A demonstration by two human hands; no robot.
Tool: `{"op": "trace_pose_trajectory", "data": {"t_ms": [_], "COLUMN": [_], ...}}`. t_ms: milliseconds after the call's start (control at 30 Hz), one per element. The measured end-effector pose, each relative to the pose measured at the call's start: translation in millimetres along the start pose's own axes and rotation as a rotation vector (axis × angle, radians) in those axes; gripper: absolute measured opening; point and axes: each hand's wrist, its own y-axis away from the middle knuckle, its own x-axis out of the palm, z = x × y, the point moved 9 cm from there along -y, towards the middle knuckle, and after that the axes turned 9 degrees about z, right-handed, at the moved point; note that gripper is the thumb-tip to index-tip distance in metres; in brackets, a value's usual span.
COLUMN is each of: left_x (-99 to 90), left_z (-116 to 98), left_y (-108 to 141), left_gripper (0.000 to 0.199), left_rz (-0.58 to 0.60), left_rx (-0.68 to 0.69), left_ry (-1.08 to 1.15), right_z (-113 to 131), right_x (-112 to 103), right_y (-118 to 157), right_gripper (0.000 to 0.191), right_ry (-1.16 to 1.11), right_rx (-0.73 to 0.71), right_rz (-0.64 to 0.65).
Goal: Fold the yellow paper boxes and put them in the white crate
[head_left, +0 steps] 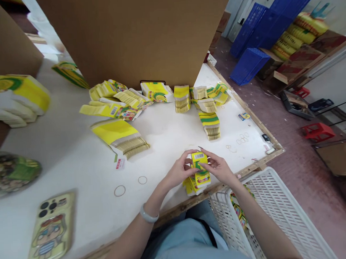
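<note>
Yellow carton (201, 167) is held in both hands (179, 169) near table edge (182, 207).

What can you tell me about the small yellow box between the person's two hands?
The small yellow box looks like thin printed card. Its upper panel shows a barcode; below are green print and a colourful picture near the lower edge. The left hand and right hand hold it from either side, digits partly covering it. It is near the table's wooden edge. Whether it is fully closed, I cannot tell.
</note>
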Motion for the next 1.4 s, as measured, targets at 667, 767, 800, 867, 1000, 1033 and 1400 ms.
{"op": "trace_pose_trajectory", "data": {"t_ms": [667,767,800,867,1000,1033,1400], "left_x": [10.3,-9.6,-22.9,-51.6,-75.4,-72.7,-32.8], "left_z": [15.6,6.5,-0.3,-13.5,-11.0,-4.4,44.1], "left_y": [-4.5,-6.5,-5.2,2.1,10.1,8.1,-28.3], "left_gripper": [0.099,0.089,0.079,0.058,0.051,0.055,0.092], "left_rz": [0.021,-0.082,-0.168,-0.382,-0.615,-0.617,-0.414], "left_rx": [0.058,0.164,0.23,0.358,0.402,0.376,0.26], "left_ry": [0.029,0.007,-0.022,-0.097,-0.188,-0.207,-0.634], "right_z": [-9.9,-12.4,-13.4,-9.0,7.5,4.4,-74.1], "right_x": [-15.7,-63.8,-88.1,-140.0,-182.6,-173.8,17.3], "right_y": [10.1,57.2,80.3,129.9,188.7,188.9,-27.1], "right_gripper": [0.059,0.061,0.063,0.066,0.077,0.078,0.083], "right_ry": [-0.186,-0.038,0.061,0.375,1.031,1.036,0.123], "right_rx": [0.071,0.104,0.147,0.223,0.235,0.208,-0.005], "right_rz": [-0.095,-0.31,-0.39,-0.555,-0.791,-0.795,-0.094]}}
